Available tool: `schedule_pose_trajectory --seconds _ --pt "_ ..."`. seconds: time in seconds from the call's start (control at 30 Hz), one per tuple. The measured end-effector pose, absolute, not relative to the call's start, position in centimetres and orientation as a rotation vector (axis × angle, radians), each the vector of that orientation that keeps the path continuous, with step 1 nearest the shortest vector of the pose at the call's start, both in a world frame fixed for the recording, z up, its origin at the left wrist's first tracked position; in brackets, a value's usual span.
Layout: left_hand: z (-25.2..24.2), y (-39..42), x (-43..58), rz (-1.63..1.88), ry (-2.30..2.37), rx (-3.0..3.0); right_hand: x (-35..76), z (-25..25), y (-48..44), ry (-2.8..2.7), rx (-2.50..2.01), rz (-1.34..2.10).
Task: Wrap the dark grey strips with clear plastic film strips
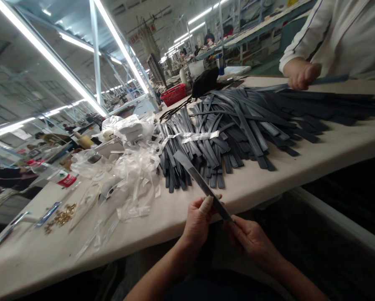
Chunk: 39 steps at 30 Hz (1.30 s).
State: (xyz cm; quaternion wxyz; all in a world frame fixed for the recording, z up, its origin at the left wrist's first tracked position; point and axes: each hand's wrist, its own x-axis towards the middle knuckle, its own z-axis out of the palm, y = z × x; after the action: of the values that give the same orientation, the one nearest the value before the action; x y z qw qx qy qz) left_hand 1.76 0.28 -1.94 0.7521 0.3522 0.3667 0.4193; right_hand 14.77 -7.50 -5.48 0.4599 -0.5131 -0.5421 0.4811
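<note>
Both my hands grip one dark leather strap (200, 179) just below the table's front edge. My left hand (200, 219) pinches it with a taped thumb on top. My right hand (251, 238) holds the strap's near end from the right, fingers closed round it. The strap's far end reaches up over a big pile of like dark straps (237, 125) spread across the white table (331, 150).
Crumpled clear plastic wrappers (131, 167) lie left of the pile, with small brass fittings (62, 216) and metal bars (47, 214) further left. A red basket (174, 94) stands at the back. Another person's hand (302, 75) in a white sleeve holds a strap at the far right.
</note>
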Motion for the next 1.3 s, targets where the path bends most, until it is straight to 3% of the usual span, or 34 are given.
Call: schedule_pose_trajectory --seconds 0.17,0.37,0.8,0.97,1.17,1.3 --pt "-2.7 -0.7 1.9 0.755 0.773 0.812 15.1 -5.1 -7.0 -1.372 -1.295 1.049" --pt "-1.2 1.1 1.7 0.986 0.795 0.783 14.7 -5.4 -7.1 -1.386 -1.3 1.151" --pt "-1.5 0.1 1.1 0.797 0.872 0.917 14.8 -4.9 -7.0 -1.4 -1.228 1.129" --pt "-1.3 1.1 1.7 1.029 0.82 0.799 14.5 -5.1 -6.6 -1.35 -1.27 1.141" --pt "-2.4 -0.3 1.9 0.803 0.788 0.832 14.8 -4.7 -6.0 -1.371 -1.298 0.982" --pt "-0.6 1.5 1.5 1.034 0.756 0.826 14.7 -4.7 -6.0 -1.375 -1.273 1.113"
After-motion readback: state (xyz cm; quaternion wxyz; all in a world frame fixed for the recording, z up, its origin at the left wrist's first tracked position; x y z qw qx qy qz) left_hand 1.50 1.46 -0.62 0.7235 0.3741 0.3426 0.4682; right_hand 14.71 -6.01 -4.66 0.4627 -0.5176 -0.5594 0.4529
